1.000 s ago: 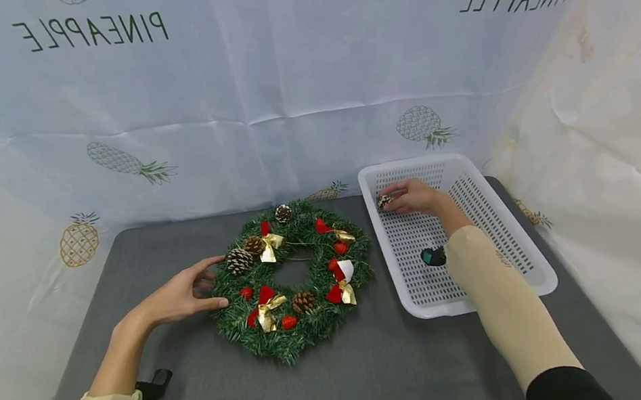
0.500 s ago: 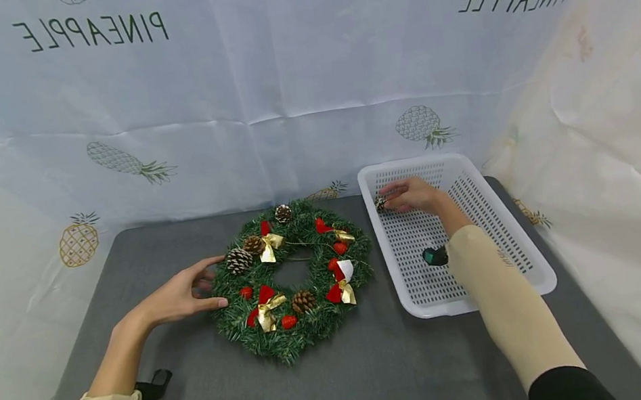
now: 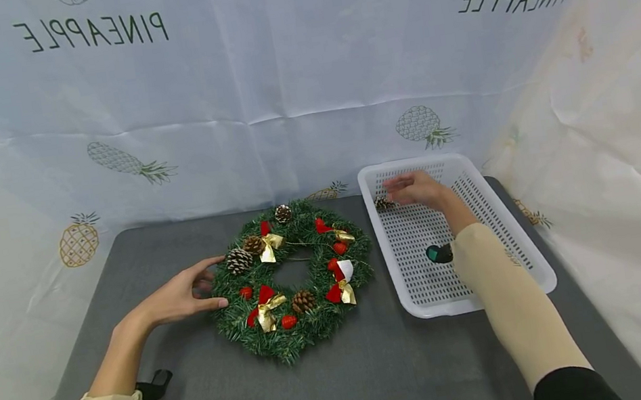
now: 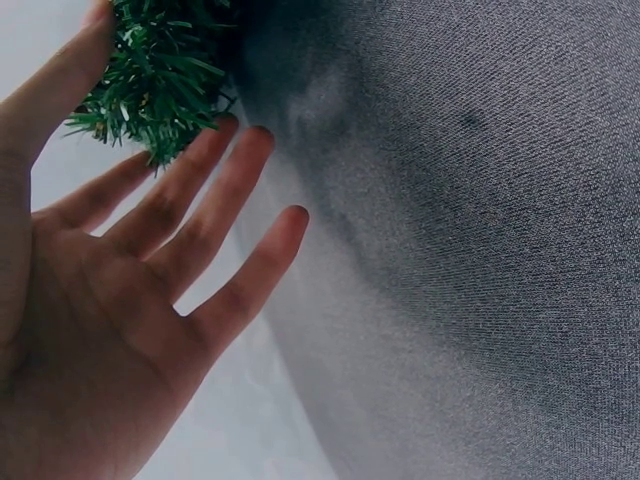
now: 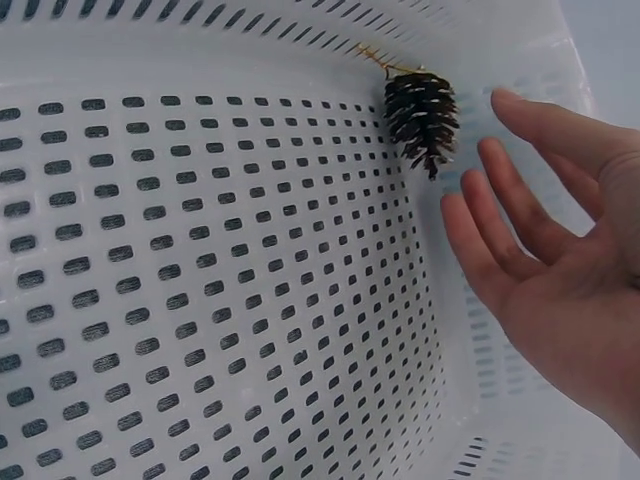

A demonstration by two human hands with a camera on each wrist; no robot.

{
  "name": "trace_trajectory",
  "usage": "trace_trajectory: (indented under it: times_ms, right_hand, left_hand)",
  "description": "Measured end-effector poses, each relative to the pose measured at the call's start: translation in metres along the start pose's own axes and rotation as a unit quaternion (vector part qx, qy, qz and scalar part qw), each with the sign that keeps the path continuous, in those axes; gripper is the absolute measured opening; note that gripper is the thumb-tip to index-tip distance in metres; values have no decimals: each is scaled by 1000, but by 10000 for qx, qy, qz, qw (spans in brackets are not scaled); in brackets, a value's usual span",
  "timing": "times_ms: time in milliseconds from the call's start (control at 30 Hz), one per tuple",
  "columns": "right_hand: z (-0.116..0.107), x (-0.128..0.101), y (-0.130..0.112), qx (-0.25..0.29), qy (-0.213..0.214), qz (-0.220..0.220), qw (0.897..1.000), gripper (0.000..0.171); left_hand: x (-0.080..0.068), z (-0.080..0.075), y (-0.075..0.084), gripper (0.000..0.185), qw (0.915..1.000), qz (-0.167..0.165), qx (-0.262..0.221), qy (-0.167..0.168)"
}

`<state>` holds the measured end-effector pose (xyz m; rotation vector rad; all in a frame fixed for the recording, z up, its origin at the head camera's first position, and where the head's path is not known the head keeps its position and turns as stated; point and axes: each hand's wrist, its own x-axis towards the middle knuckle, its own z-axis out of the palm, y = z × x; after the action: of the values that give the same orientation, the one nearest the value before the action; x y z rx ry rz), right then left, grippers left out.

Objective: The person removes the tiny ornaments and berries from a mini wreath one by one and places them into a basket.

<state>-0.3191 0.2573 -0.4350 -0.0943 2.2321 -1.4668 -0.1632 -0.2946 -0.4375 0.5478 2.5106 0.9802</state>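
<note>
A green wreath (image 3: 283, 350) with pine cones, red berries and red-and-gold bows lies flat on the grey table. At its left edge is my left hand (image 3: 176, 294), fingers and thumb spread around the greenery. The left wrist view shows that hand with relaxed fingers, the thumb and some fingertips by the needles. My right hand (image 3: 417, 190) is inside the white basket (image 3: 401, 284), holding nothing. Just beside its fingertips, a pine cone (image 5: 421, 115) with a gold wire lies in the basket's far left corner, apart from the fingers in the right wrist view.
The basket has perforated walls and a raised rim, and stands at the table's right side. A pineapple-print curtain (image 3: 291, 81) hangs behind the grey table (image 3: 324, 398). Black wrist cameras are strapped to both forearms, over beige sleeves.
My right hand has let go of the pine cone and drawn back slightly to the right. The cone stays in the basket corner. My left hand and the wreath have not moved.
</note>
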Motion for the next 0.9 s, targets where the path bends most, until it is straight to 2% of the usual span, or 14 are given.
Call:
trace_trajectory:
  times_ms: [567,900]
  right_hand:
    - [0,0,-18,353,182,-419,9983,50]
    - [3,6,-34,967,312,-643,9928,54]
  left_hand:
    - [-2,0,2,92,10000,-41,-14,17]
    - [-1,1,0,92,10000,-69,-20,20]
